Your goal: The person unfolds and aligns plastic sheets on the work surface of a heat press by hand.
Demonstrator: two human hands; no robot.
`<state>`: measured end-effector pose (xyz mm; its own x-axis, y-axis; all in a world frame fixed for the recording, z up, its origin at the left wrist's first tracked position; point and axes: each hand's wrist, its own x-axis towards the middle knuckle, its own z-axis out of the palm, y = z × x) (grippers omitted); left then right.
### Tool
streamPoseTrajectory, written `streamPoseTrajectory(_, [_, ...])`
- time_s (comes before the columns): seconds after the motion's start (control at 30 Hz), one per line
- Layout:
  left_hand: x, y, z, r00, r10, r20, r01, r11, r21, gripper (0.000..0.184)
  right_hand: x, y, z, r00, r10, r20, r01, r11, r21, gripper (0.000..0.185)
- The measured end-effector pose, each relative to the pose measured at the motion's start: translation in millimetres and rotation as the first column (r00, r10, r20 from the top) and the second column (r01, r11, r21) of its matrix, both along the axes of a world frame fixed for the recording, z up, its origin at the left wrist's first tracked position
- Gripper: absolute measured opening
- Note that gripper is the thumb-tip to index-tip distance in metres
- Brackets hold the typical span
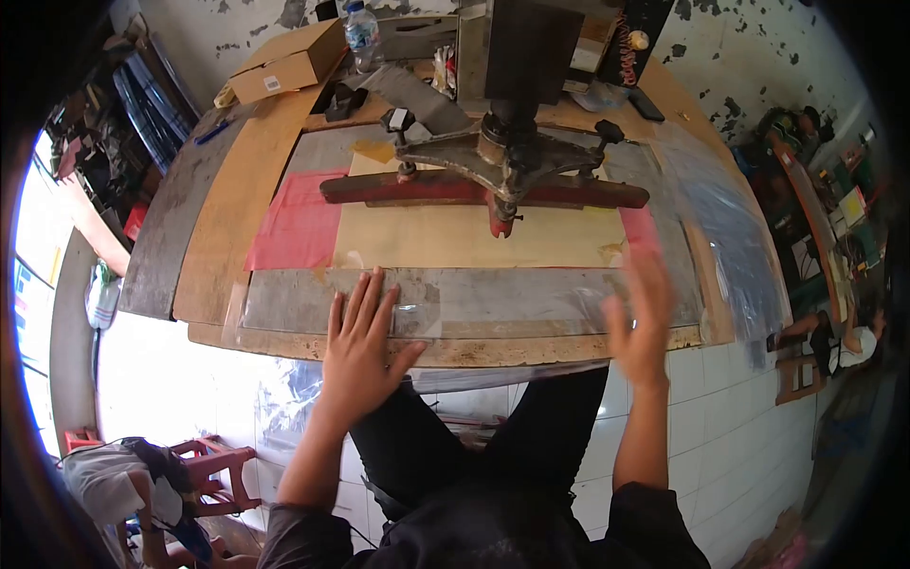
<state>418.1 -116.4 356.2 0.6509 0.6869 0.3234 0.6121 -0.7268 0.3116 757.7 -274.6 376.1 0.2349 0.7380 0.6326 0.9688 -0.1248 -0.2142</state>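
Note:
My left hand (362, 346) lies with fingers spread on the grey board (474, 302), just below the lower edge of a cream sheet (455, 242). It holds nothing. My right hand (645, 318) is a little blurred at the right end of the sheet, fingers apart and empty; whether it touches the surface I cannot tell. Pink sheet material (296, 223) shows at the left of the cream sheet, and a smaller pink piece at the right. Across the sheet's upper part spans a red-brown metal bar (408, 188), under a dark press frame (517, 156).
Toward the back are a cardboard box (289, 62), a water bottle (362, 36) and a black phone (646, 104). A blue pen (212, 132) lies at left. Clear plastic (725, 228) covers the table's right side. People sit at lower left and far right.

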Motion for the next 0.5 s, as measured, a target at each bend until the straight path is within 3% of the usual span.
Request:
streamPoseTrajectory(0.03, [3.3, -1.4, 0.3, 1.000, 0.021, 0.015, -0.021, 0.999, -0.025, 0.070, -12.3, 2.1, 6.3, 0.982, 0.187, -0.024, -0.189, 0.972, -0.138, 0.046])
streamPoseTrajectory(0.07, [5.7, -0.2, 3.2, 0.999, 0.041, 0.031, -0.039, 0.998, -0.048, 0.066, -9.1, 4.4, 0.2, 0.982, 0.185, -0.027, -0.187, 0.972, -0.143, 0.046])
streamPoseTrajectory(0.13, [5.9, 7.3, 9.7, 0.997, 0.022, 0.067, -0.019, 0.999, -0.033, 0.056, 0.5, 9.5, -14.0, 0.940, 0.196, -0.280, -0.249, 0.954, -0.167, 0.045])
streamPoseTrajectory(0.17, [5.3, 11.7, 12.9, 0.994, 0.011, 0.108, -0.010, 1.000, -0.009, 0.047, 7.5, 11.4, -12.6, 0.949, 0.175, -0.262, -0.203, 0.976, -0.085, 0.036])
streamPoseTrajectory(0.2, [5.6, 17.3, 16.1, 0.994, 0.024, 0.107, -0.022, 1.000, -0.017, 0.047, 16.9, 11.5, -9.8, 0.947, 0.184, -0.265, -0.215, 0.972, -0.092, 0.036])
streamPoseTrajectory(0.27, [4.9, 29.2, 22.1, 0.992, -0.019, 0.124, 0.019, 1.000, -0.004, 0.038, 30.3, 12.4, -4.5, 0.965, 0.037, -0.259, -0.097, 0.970, -0.224, 0.023])
streamPoseTrajectory(0.33, [7.6, 36.0, 23.9, 0.986, 0.010, 0.164, -0.001, 0.999, -0.054, 0.036, 32.1, 18.4, -4.2, 0.957, 0.055, -0.284, -0.100, 0.985, -0.144, 0.019])
streamPoseTrajectory(0.43, [22.0, 44.1, 40.0, 0.980, -0.018, 0.199, -0.014, 0.987, 0.162, 0.032, 36.5, 25.6, -5.7, 0.994, -0.106, -0.002, 0.106, 0.994, 0.004, 0.013])
streamPoseTrajectory(0.5, [26.3, 52.3, 26.1, 0.981, 0.001, 0.195, -0.028, 0.990, 0.137, 0.031, 40.3, 30.0, -18.5, 0.986, -0.137, -0.093, 0.135, 0.991, -0.025, 0.010])
